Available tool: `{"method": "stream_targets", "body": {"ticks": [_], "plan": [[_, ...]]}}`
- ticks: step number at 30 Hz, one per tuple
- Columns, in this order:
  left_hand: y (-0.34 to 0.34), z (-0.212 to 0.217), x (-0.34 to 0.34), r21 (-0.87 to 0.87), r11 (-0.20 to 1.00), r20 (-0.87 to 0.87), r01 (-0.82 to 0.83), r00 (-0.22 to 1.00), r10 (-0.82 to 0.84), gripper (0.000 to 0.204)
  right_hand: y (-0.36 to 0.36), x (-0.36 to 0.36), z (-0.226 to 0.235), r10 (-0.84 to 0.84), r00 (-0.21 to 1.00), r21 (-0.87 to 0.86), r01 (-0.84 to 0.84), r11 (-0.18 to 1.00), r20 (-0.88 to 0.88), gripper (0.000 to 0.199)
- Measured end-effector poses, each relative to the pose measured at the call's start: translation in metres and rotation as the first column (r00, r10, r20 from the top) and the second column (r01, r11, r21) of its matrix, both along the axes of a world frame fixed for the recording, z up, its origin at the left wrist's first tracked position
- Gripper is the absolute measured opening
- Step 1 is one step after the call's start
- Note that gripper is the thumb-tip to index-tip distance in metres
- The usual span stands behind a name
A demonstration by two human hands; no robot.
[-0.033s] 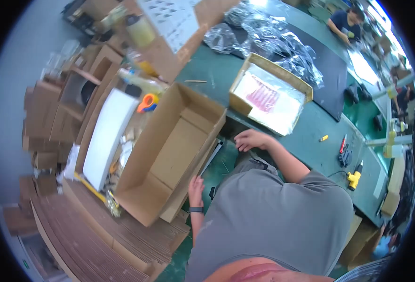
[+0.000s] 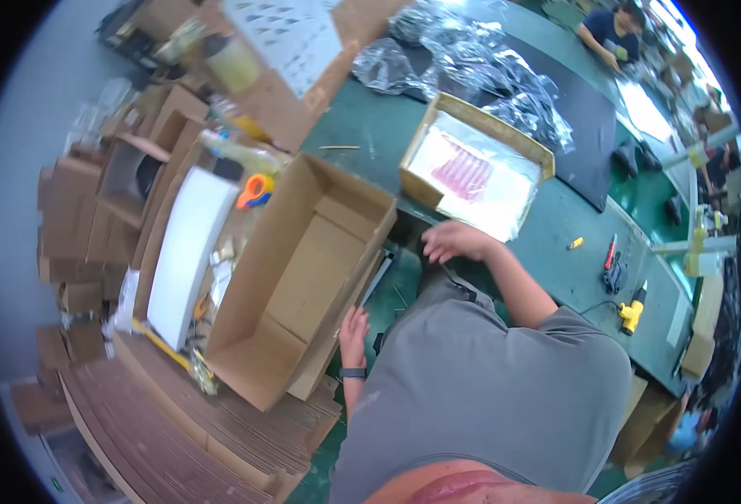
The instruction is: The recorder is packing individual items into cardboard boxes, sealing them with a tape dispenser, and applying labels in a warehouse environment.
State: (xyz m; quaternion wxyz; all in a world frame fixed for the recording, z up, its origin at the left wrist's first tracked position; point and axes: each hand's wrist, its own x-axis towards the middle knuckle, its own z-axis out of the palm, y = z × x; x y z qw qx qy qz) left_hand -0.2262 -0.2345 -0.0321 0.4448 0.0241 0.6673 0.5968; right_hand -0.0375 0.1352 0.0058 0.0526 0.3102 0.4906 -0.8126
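Observation:
A large open cardboard box [image 2: 299, 269] stands to my left, tilted in view, with nothing inside it. My left hand [image 2: 353, 336], a dark band at its wrist, is beside the box's near long side with fingers stretched out. Whether its fingertips touch the cardboard I cannot tell. In front of my body, by the edge of the green table [image 2: 370, 181], hangs my right hand [image 2: 457, 242], its fingers loosely bent and apart with nothing in them. Just beyond it lies a shallow cardboard tray [image 2: 421, 186] holding a clear-wrapped white item with a pinkish printed patch [image 2: 463, 168].
Crumpled clear plastic [image 2: 471, 67] covers a dark board [image 2: 584, 172] at the back. A yellow power tool [image 2: 632, 312] and a red-handled tool [image 2: 610, 252] lie right. Flat cardboard [image 2: 160, 428] is stacked lower left; an orange tape roll [image 2: 257, 189] sits behind the box. Another person [image 2: 614, 38] works far right.
The view has shifted slightly, so the table and tray sit a little further left. My right hand's fingers have moved slightly; the left hand is raised slightly beside the box.

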Motion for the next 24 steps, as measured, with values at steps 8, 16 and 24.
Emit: {"method": "stream_targets", "body": {"ticks": [8, 16, 24], "plan": [[0.362, 0.111, -0.053, 0.115, 0.961, -0.088, 0.252, 0.966, -0.242, 0.039, 0.379, 0.223, -0.089, -0.95, 0.308, 0.984, 0.145, 0.106, 0.057, 0.053], [0.722, -0.011, -0.186, -0.065, 0.98, -0.489, 0.188, 0.85, -0.195, 0.057, 0.503, 0.27, -0.204, -0.707, 0.346, 0.785, -0.204, 0.585, 0.617, 0.089], [0.912, -0.126, -0.196, -0.562, 0.826, -0.827, -0.046, 0.032, -0.561, 0.107, 0.444, 0.31, -0.105, -0.67, 0.4, 0.764, -0.14, 0.63, 0.625, 0.055]]}}
